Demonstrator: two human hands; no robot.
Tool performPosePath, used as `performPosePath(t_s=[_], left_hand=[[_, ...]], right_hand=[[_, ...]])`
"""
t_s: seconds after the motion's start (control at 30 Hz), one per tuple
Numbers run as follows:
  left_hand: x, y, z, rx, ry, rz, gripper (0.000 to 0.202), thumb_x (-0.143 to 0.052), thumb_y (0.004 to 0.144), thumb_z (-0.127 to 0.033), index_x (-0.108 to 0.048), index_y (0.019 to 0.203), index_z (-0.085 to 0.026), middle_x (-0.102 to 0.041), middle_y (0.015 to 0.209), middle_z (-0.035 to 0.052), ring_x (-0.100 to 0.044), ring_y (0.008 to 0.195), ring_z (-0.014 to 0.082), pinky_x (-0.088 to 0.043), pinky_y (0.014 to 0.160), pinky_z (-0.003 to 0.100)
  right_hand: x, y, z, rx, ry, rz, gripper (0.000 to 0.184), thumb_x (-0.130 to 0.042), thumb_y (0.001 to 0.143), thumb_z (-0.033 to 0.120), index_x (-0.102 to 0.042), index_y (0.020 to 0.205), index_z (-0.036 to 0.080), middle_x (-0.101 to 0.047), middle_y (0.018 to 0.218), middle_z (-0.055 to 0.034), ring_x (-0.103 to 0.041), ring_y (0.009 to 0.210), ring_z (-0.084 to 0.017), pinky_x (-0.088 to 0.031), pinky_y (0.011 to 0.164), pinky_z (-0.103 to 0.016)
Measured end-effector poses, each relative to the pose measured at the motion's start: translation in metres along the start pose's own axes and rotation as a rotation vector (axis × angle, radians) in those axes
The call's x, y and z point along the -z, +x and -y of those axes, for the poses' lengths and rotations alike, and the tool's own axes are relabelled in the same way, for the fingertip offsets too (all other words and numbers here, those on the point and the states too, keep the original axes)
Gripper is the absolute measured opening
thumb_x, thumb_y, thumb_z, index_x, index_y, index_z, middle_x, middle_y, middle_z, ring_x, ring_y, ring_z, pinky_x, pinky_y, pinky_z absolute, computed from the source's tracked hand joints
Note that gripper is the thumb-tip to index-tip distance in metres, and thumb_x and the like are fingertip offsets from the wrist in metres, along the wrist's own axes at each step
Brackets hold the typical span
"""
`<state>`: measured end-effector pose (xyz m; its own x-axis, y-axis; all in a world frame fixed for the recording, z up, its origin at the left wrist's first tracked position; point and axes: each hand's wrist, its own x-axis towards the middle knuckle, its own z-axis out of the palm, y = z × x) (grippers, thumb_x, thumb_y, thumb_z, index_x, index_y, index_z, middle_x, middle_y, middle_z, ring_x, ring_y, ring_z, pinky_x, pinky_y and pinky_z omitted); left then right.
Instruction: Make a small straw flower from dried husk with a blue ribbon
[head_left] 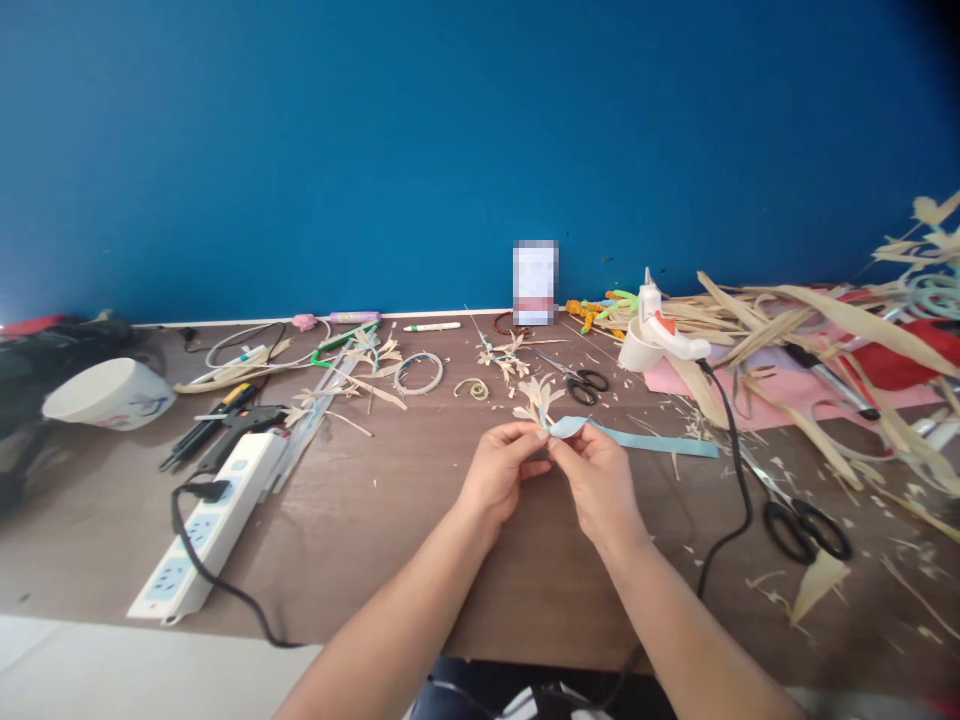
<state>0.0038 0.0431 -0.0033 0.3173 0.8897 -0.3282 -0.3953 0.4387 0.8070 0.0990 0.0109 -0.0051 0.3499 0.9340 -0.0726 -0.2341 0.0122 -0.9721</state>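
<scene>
A small flower of pale dried husk petals (pixel 537 398) stands up from the fingertips of my left hand (pixel 504 460), which pinches its base. My right hand (pixel 596 468) is closed on a light blue ribbon (pixel 667 443) right beside the flower's base. The ribbon's near end meets the flower's stem between the two hands, and its free end trails right across the table. My fingers hide the stem itself. Just behind the hands lie small black-handled scissors (pixel 586 384) and another husk flower (pixel 506 358).
To the right, a white glue gun (pixel 671 335) rests on a white cup (pixel 640 352), its cord running forward past larger scissors (pixel 806 525). Husk strips (pixel 780 335) are heaped beyond. A power strip (pixel 210 525), a black glue gun (pixel 244 435) and a white bowl (pixel 109 395) stand left.
</scene>
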Motion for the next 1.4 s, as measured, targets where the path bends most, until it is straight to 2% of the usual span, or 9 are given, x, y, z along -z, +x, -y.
performPosePath(t_s=[0.17,0.37,0.7,0.87,1.07,1.23,1.4], left_hand=[[0.0,-0.002,-0.003,0.005,0.001,0.075,0.016,-0.07,0.059,-0.023,-0.066,0.07,-0.012,-0.061,0.065,0.0014,-0.056,0.055,0.0099,-0.048,0.051,0.022],[0.002,-0.001,-0.006,-0.016,-0.016,0.19,0.016,-0.069,0.062,-0.024,-0.065,0.07,-0.011,-0.06,0.06,0.0008,-0.054,0.05,0.0084,-0.047,0.051,0.022],[0.008,-0.001,-0.01,0.073,-0.03,0.305,0.017,-0.071,0.06,-0.023,-0.062,0.065,-0.01,-0.06,0.055,0.0009,-0.056,0.048,0.0085,-0.041,0.048,0.018],[0.01,-0.001,-0.012,0.071,0.022,0.333,0.017,-0.07,0.062,-0.024,-0.062,0.066,-0.01,-0.06,0.055,0.0007,-0.057,0.049,0.0086,-0.038,0.048,0.017],[0.01,0.001,-0.011,-0.001,0.061,0.277,0.013,-0.069,0.062,-0.022,-0.062,0.063,-0.011,-0.059,0.055,0.0001,-0.053,0.048,0.0069,-0.034,0.045,0.017],[0.009,0.003,-0.01,-0.022,0.03,0.232,0.011,-0.067,0.063,-0.02,-0.06,0.062,-0.012,-0.057,0.055,-0.0012,-0.051,0.047,0.0058,-0.036,0.046,0.017],[0.008,0.003,-0.01,-0.045,0.045,0.171,0.012,-0.067,0.062,-0.02,-0.059,0.062,-0.012,-0.055,0.06,-0.0022,-0.051,0.052,0.0052,-0.04,0.048,0.015]], right_hand=[[0.0,0.0,0.012,-0.191,0.234,0.015,0.009,-0.065,0.059,0.016,-0.06,0.066,0.018,-0.057,0.061,0.0036,-0.046,0.053,-0.008,-0.036,0.051,-0.022],[0.006,0.0,0.017,-0.353,0.416,0.136,0.009,-0.068,0.057,0.016,-0.061,0.063,0.017,-0.056,0.058,0.0043,-0.047,0.053,-0.007,-0.037,0.051,-0.02],[0.015,0.002,0.017,-0.528,0.5,0.353,0.009,-0.068,0.06,0.014,-0.062,0.067,0.017,-0.056,0.056,0.0041,-0.05,0.052,-0.006,-0.039,0.051,-0.019],[0.018,0.004,0.017,-0.613,0.515,0.411,0.008,-0.068,0.06,0.013,-0.062,0.065,0.016,-0.057,0.056,0.0038,-0.05,0.052,-0.006,-0.039,0.05,-0.018],[0.016,0.006,0.015,-0.534,0.448,0.353,0.011,-0.068,0.061,0.014,-0.059,0.067,0.016,-0.056,0.056,0.0043,-0.05,0.053,-0.006,-0.038,0.05,-0.019],[0.01,0.004,0.017,-0.428,0.358,0.273,0.015,-0.069,0.06,0.016,-0.057,0.068,0.017,-0.056,0.058,0.0048,-0.048,0.053,-0.007,-0.036,0.052,-0.02],[0.008,0.002,0.019,-0.281,0.194,0.2,0.017,-0.069,0.061,0.021,-0.059,0.074,0.019,-0.059,0.069,0.0037,-0.05,0.063,-0.009,-0.034,0.053,-0.02]])
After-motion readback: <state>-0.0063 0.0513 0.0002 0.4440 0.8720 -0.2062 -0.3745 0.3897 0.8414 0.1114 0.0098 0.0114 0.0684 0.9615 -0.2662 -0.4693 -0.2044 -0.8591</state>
